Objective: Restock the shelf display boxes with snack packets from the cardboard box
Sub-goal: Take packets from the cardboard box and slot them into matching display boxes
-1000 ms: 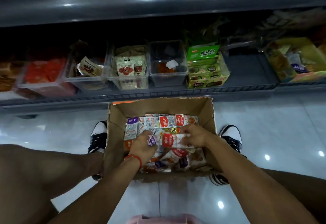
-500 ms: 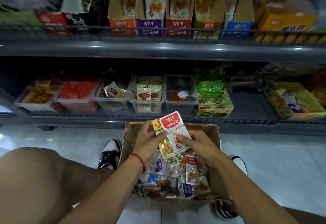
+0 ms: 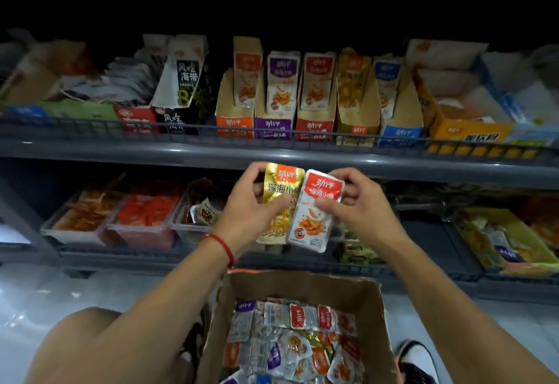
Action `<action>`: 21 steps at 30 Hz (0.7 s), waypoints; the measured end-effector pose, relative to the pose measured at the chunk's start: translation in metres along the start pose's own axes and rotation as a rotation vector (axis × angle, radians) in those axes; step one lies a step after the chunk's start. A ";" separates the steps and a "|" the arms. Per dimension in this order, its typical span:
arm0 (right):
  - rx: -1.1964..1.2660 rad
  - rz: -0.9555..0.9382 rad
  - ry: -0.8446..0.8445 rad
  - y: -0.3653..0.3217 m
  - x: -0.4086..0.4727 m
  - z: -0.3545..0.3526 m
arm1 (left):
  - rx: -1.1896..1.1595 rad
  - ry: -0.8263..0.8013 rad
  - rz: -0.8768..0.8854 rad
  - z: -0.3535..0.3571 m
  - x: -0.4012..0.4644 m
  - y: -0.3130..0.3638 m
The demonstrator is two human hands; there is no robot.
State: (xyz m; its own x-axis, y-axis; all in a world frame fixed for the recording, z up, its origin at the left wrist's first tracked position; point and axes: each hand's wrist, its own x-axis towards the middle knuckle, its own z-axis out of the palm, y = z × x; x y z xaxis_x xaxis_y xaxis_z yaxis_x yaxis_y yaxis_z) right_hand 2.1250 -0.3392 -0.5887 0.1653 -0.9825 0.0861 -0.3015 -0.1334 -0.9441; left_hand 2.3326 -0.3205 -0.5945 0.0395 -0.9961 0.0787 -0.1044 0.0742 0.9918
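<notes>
My left hand (image 3: 246,208), with a red string at the wrist, grips a gold snack packet (image 3: 279,202). My right hand (image 3: 357,199) pinches a red-and-white snack packet (image 3: 316,211) that overlaps the gold one. Both packets are held upright in front of the edge of the upper shelf (image 3: 211,153). Below, the open cardboard box (image 3: 302,286) on the floor holds several mixed packets (image 3: 296,344). On the upper shelf stand orange (image 3: 234,124), purple (image 3: 273,127), red (image 3: 314,129), gold (image 3: 355,123) and blue (image 3: 400,132) display boxes with packets upright in them.
Clear plastic bins (image 3: 142,217) of red and orange snacks line the lower shelf at left, and a yellow-green tray (image 3: 508,238) sits at right. Black-and-white seaweed cartons (image 3: 181,81) stand left of the display boxes. My knee (image 3: 84,341) and a shoe (image 3: 417,362) flank the cardboard box.
Both hands have lifted out of the cardboard box with the gold and red packets, rising to the upper shelf's edge. The view has tilted upward, showing the whole upper shelf.
</notes>
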 end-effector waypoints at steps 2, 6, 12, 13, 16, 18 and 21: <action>0.001 -0.018 0.037 -0.021 0.018 -0.015 | -0.025 0.051 0.050 -0.011 0.014 0.015; -0.027 -0.159 0.151 -0.062 0.067 -0.046 | -0.267 0.120 0.040 -0.025 0.034 0.031; -0.288 -0.350 0.327 -0.111 0.164 -0.070 | -0.445 0.182 -0.034 -0.034 0.056 0.034; -0.390 -0.368 0.354 -0.115 0.179 -0.071 | -0.459 0.186 -0.040 -0.035 0.059 0.034; -0.623 -0.364 0.370 -0.122 0.210 -0.068 | -0.478 0.195 -0.053 -0.037 0.064 0.034; -0.726 -0.335 0.338 -0.124 0.226 -0.064 | -0.477 0.199 -0.049 -0.038 0.065 0.034; -0.820 -0.302 0.261 -0.122 0.243 -0.057 | -0.478 0.197 -0.044 -0.041 0.067 0.037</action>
State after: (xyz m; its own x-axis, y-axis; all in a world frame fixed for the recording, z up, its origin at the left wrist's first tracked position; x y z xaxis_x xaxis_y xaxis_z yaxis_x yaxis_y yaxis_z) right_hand 2.1482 -0.5692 -0.4346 0.1581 -0.8757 0.4563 -0.8693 -0.3426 -0.3564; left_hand 2.3726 -0.3825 -0.5484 0.2251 -0.9743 0.0077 0.3652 0.0917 0.9264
